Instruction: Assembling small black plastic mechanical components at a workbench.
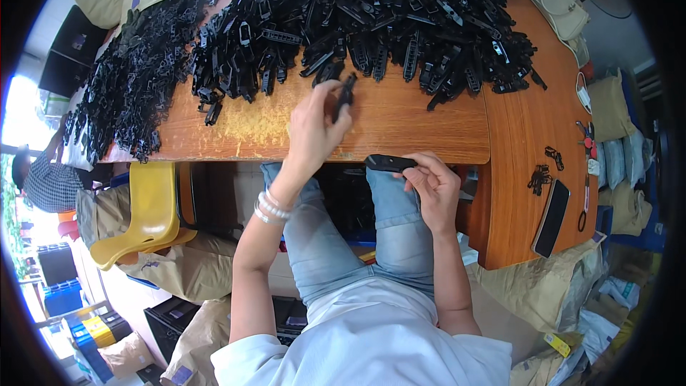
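Observation:
My left hand [314, 125], with white bracelets on its wrist, is over the table's front part, next to the large heap of black plastic parts [371, 11]. Its thumb and fingers close on a slim black plastic part [345, 98], slightly blurred. Just off the front edge, above my lap, my right hand [434, 189] pinches one end of a longer, rounded black plastic piece [388, 164]. The two held pieces are apart from each other. Each piece's exact kind cannot be made out.
Smaller black parts [136, 78] cover the left of the wooden table [243, 121]. To the right lie a phone [551, 219], red-handled pliers [588, 141] and small black clips [539, 180]. A yellow chair [153, 204] and filled sacks [193, 271] stand left of my legs.

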The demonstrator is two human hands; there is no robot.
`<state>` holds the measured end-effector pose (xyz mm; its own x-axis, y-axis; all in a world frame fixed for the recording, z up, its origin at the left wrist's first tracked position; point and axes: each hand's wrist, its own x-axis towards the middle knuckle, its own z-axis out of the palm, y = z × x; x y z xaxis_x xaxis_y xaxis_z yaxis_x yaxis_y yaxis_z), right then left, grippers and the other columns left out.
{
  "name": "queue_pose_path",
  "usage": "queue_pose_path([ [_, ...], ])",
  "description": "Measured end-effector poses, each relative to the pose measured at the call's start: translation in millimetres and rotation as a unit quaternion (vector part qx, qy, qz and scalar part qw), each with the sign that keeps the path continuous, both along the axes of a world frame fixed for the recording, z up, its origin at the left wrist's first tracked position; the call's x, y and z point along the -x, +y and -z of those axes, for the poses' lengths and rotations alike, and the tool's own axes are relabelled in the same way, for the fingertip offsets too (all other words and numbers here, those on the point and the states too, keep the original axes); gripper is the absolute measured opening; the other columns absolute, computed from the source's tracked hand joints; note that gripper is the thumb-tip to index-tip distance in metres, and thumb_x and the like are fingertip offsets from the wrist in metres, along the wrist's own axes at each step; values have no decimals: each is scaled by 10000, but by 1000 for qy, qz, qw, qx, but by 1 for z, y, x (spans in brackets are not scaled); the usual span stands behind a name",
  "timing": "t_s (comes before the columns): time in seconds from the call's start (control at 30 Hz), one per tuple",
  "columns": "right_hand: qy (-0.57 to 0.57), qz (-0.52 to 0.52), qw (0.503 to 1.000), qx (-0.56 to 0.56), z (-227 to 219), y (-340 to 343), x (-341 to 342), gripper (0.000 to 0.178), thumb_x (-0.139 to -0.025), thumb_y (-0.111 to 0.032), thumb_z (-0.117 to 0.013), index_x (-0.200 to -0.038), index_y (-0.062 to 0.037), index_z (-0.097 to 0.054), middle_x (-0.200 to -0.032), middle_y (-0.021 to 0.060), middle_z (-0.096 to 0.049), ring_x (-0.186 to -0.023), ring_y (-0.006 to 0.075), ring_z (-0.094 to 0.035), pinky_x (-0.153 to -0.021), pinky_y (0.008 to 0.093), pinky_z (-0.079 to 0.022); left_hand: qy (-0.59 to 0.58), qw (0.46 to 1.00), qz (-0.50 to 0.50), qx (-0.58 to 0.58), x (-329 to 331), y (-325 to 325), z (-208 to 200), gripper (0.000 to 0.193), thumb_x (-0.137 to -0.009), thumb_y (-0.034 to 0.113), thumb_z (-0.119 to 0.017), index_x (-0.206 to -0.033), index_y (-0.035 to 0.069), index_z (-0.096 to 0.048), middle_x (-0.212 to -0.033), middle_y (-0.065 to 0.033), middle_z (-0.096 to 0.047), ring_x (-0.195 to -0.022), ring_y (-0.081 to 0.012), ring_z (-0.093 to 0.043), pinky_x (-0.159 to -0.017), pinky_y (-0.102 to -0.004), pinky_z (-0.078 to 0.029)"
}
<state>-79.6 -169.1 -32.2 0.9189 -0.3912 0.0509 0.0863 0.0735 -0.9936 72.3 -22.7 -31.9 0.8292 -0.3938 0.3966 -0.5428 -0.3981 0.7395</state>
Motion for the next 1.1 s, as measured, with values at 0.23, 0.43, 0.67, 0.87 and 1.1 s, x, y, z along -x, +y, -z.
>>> queue_pose_path([
  [0.23,-59,0,976,209,-6,-2,-1,173,-781,30,-616,-949,64,-598,-852,86,-588,-668,116,-589,-595,196,-466,358,909,212,17,42,19,-25,219,-876,94,-524,-1018,-51,-606,-692,-43,-553,-545,-90,-526,-484,-230,-430],
  [0.43,-59,-17,965,256,-16,5,-1,257,-731,-32,-678,-974,16,-609,-849,95,-591,-697,163,-573,-605,242,-464,238,946,219,-27,66,19,-32,409,-765,30,-641,-1140,-51,-500,-743,-114,-593,-595,-134,-603,-520,-230,-475],
  [0.67,-82,-39,960,266,-17,5,-5,339,-733,5,-630,-1068,-15,-581,-879,102,-570,-752,216,-565,-658,270,-451,151,963,221,-15,72,21,-29,369,-742,27,-663,-1081,-51,-539,-752,-129,-614,-566,-140,-614,-480,-220,-463],
  [0.87,-27,-97,982,157,-17,6,0,247,-733,29,-615,-979,6,-618,-814,94,-552,-723,188,-564,-635,247,-442,274,935,222,48,75,37,-15,327,-762,80,-676,-1036,-59,-565,-784,-118,-638,-555,-132,-618,-476,-212,-476],
  [1.1,42,-183,941,282,5,18,6,209,-754,27,-606,-963,23,-620,-838,113,-594,-764,207,-586,-684,273,-464,171,979,104,-27,9,57,-5,182,-784,85,-640,-948,10,-616,-771,-80,-630,-702,-150,-594,-614,-281,-473],
])
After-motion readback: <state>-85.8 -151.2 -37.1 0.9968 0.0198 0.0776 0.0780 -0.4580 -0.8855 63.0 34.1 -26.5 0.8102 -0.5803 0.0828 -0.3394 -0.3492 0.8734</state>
